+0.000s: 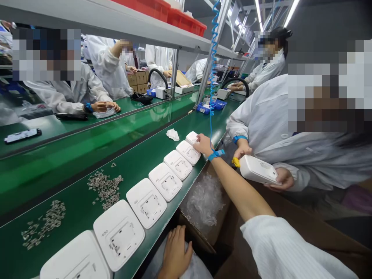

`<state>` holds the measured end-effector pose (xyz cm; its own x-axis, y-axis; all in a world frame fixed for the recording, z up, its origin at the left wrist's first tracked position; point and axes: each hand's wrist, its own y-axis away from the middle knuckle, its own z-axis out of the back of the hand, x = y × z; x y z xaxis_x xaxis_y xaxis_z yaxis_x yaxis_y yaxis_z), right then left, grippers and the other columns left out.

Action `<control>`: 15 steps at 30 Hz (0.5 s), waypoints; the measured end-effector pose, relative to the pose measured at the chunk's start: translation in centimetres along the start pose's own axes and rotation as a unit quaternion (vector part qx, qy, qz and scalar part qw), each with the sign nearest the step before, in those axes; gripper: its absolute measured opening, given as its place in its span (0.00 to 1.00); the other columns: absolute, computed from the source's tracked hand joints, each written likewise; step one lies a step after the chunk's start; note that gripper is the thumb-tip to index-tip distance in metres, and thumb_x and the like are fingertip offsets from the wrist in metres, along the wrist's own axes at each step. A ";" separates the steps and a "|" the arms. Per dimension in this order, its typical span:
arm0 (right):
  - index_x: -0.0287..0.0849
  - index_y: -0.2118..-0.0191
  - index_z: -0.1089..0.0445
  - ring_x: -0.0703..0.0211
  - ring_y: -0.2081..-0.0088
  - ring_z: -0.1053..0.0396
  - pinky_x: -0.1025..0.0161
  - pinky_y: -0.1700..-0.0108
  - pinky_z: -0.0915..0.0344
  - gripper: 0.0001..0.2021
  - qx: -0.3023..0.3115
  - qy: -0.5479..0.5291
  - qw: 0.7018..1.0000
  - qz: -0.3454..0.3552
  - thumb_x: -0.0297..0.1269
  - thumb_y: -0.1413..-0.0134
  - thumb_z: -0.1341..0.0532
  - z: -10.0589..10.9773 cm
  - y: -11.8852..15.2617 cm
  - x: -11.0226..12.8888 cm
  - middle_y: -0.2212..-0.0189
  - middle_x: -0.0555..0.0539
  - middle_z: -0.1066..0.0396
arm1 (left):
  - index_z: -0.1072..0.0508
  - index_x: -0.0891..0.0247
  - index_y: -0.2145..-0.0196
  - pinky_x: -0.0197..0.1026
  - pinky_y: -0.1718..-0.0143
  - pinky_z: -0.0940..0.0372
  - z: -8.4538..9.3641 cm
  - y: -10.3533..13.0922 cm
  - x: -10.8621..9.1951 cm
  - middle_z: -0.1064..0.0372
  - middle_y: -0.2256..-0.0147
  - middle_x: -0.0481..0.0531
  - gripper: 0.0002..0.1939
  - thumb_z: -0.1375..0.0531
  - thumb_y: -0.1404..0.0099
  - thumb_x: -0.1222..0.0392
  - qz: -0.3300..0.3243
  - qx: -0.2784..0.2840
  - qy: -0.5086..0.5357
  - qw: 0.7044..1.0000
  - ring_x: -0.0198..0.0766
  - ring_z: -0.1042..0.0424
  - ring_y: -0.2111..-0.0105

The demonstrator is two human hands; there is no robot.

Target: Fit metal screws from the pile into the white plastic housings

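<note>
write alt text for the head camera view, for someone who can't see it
A person's right hand touches the farthest of seven white housings lined up along a green workbench; the left hand rests near the bench edge. Small metallic pieces lie heaped beside the row, and a co-worker at right holds a white device.

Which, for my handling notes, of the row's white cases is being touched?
The farthest case: the right hand touches it, while the others lie nearer.

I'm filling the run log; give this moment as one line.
right hand: at row's farthest white housing | left hand: below green bench edge | small metallic parts: loose piles beside row
</note>
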<state>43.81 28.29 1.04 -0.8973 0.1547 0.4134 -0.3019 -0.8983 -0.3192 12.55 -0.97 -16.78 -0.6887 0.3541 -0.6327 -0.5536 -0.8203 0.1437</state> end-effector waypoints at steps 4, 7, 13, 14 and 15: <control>0.36 0.50 0.33 0.51 0.63 0.29 0.61 0.61 0.35 0.25 0.040 0.015 0.999 0.005 0.32 0.59 0.35 0.5 -0.4 -0.8 0.63 0.44 0.25 | 0.38 0.68 0.36 0.61 0.36 0.45 0.1 0.0 0.0 0.38 0.39 0.65 0.27 0.51 0.30 0.55 0.003 0.009 0.003 1.000 0.54 0.39 0.38; 0.37 0.47 0.34 0.52 0.59 0.28 0.62 0.58 0.36 0.27 0.059 0.022 0.997 0.044 0.30 0.58 0.36 1.6 1.2 -1.9 0.58 0.43 0.25 | 0.38 0.67 0.36 0.61 0.37 0.44 0.0 -0.1 0.2 0.37 0.39 0.65 0.27 0.51 0.30 0.55 0.001 0.003 0.000 1.000 0.54 0.38 0.38; 0.38 0.36 0.42 0.41 0.41 0.38 0.50 0.44 0.42 0.35 0.055 0.045 0.989 0.133 0.36 0.52 0.39 4.0 8.4 -3.6 0.41 0.36 0.35 | 0.36 0.66 0.38 0.60 0.37 0.43 -0.1 -0.2 0.3 0.36 0.40 0.65 0.26 0.50 0.30 0.56 -0.013 -0.011 -0.010 1.000 0.54 0.36 0.39; 0.37 0.35 0.43 0.40 0.39 0.41 0.48 0.43 0.44 0.36 0.048 0.055 0.986 0.148 0.38 0.51 0.39 4.3 9.3 -3.7 0.39 0.35 0.37 | 0.36 0.66 0.38 0.60 0.37 0.43 -0.1 -0.3 0.1 0.36 0.40 0.65 0.26 0.50 0.31 0.57 -0.015 -0.009 -0.010 1.000 0.53 0.36 0.40; 0.37 0.34 0.44 0.39 0.38 0.42 0.47 0.42 0.46 0.36 0.041 0.066 0.983 0.164 0.38 0.50 0.40 4.5 10.0 -3.7 0.38 0.34 0.38 | 0.37 0.66 0.38 0.60 0.37 0.44 -0.1 -0.3 0.0 0.36 0.40 0.65 0.26 0.50 0.31 0.57 -0.016 -0.003 -0.010 1.000 0.53 0.36 0.39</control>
<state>45.58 16.84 0.13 -0.9778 -0.1023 0.1830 0.0338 -0.9383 -0.3441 12.77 -0.74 -16.90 -0.6805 0.3882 -0.6215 -0.5718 -0.8117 0.1191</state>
